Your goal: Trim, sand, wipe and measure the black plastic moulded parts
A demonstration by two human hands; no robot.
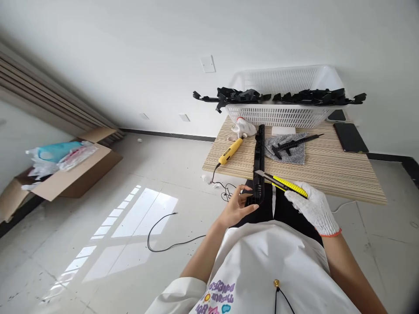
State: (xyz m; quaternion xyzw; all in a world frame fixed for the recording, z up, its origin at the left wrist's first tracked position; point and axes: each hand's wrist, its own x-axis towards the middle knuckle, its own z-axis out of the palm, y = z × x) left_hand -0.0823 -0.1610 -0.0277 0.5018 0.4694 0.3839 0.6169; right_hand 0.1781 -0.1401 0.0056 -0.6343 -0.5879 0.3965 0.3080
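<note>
My bare left hand [240, 205] grips the near end of a long black plastic part [259, 152], which reaches from my lap onto the wooden table. In a white glove with an orange cuff, my right hand [310, 207] holds a yellow and black utility knife [288, 183]. Its blade is out and lies over the black part, just beyond my left fingers; whether it touches cannot be made out. Left of the part lies a yellow corded tool [231, 151]. To its right, a black caliper [291, 146] rests on a grey cloth [296, 158].
A white plastic basket [278, 114] at the table's back carries several black plastic parts [310, 97] across its rim. A black phone [351, 137] lies at the right of the table [343, 179]. On the floor are a cable [163, 250] and an opened cardboard box [75, 170].
</note>
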